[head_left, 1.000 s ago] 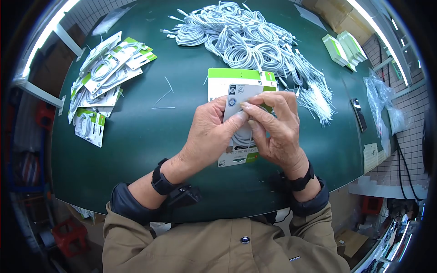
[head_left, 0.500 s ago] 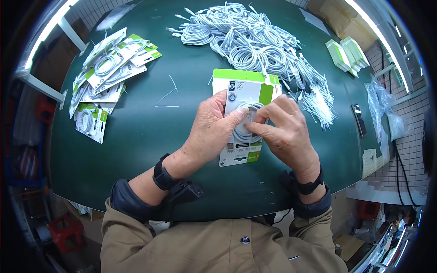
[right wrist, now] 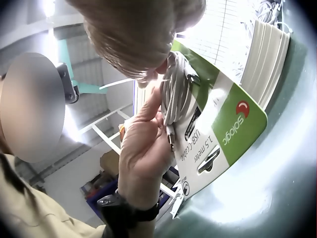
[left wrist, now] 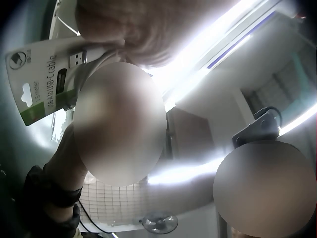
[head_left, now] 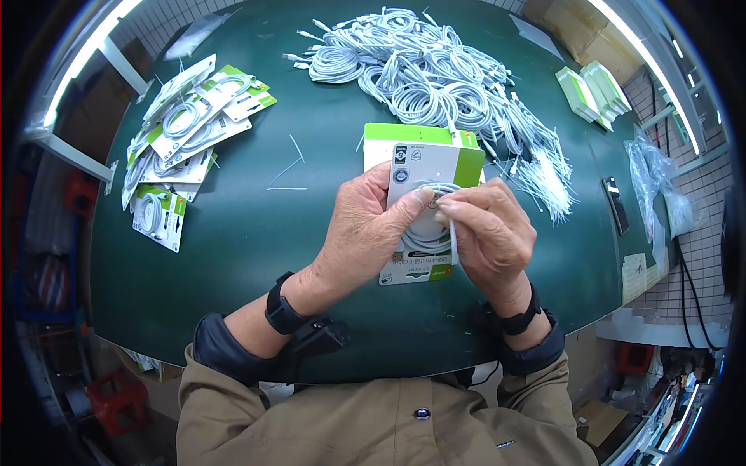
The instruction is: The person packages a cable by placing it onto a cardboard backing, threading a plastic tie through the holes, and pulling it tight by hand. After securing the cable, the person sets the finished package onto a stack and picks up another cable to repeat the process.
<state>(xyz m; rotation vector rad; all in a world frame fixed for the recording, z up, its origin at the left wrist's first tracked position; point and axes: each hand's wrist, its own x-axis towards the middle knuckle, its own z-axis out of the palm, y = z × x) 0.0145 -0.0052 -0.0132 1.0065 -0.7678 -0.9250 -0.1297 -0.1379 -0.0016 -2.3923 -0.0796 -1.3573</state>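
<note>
My left hand holds a white and green printed cable card upright, its thumb pressing on the coiled white USB cable that lies against the card. At the coil's upper right, my right hand pinches a thin white strip like a cable tie, which hangs down over the coil. In the right wrist view the coil shows with a metal plug at its lower end. The fingertips of the right hand are partly hidden there by its own palm.
A stack of cards stands just behind the held card. Farther back lies a large heap of coiled cables, with white ties at its right. Carded cables are piled at the left. A phone and packs of cards are at the right.
My right hand moved from the card's upper part down to the coil's right side, and a white strip now hangs from its fingers. The left hand keeps its grip on the card.
</note>
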